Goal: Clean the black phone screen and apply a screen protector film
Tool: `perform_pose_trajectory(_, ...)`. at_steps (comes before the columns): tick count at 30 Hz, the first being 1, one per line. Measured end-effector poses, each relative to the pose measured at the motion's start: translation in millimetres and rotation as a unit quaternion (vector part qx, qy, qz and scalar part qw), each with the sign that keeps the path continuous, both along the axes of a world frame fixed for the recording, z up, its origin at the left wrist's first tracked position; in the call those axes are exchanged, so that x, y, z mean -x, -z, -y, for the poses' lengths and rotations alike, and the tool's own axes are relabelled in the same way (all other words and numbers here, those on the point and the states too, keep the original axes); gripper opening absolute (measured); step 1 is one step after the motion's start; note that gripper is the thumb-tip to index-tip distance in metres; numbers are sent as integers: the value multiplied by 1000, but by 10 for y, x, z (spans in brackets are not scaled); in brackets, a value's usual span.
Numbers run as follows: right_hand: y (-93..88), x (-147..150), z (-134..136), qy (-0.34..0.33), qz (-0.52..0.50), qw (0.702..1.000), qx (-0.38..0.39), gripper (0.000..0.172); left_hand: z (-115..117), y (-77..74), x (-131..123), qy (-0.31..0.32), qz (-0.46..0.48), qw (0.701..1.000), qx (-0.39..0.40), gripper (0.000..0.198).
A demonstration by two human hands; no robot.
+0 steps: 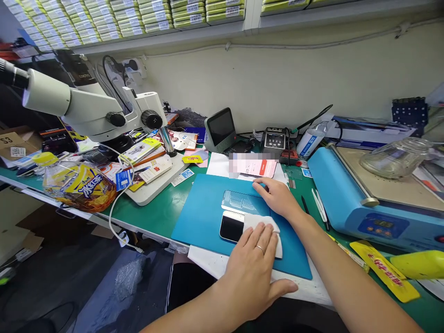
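Observation:
A black phone [231, 225] lies on a blue work mat [201, 212], partly under a white cloth [274, 231]. My left hand [253, 263] lies flat on the cloth, fingers stretched out, pressing it onto the phone. Just beyond the phone lies a clear screen protector sheet [239, 202]. My right hand [277, 196] rests at its right end with the fingers curled down on the mat, touching the sheet's edge.
A white microscope [90, 111] stands at the left, with a bottled drink [79, 185] in front of it. A blue laminating machine [350, 199] sits right of the mat, a glass jar [395, 157] on it. White tweezers [321, 208], a small screen [220, 129] and papers lie behind.

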State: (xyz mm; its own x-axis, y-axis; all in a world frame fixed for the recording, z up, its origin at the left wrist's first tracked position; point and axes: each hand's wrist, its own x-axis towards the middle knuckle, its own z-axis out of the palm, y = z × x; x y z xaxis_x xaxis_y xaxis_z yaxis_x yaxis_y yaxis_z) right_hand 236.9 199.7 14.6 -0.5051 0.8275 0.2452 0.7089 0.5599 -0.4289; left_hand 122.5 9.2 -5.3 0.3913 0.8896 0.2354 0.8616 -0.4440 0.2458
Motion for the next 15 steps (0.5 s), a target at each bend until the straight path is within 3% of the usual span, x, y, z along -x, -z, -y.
perform_pose_trajectory(8, 40, 17, -2, -6, -2, 1000, 9, 28, 58, 81, 448, -70, -15, 997, 18, 76)
perform_pose_trajectory(11, 52, 28, -5, -10, -3, 1000, 8, 26, 33, 85, 374, -84, -17, 996, 8, 80)
perform_pose_trajectory(15, 71, 41, -18, -16, -5, 1000, 5, 24, -32, 65, 44, -82, -17, 996, -9, 90)
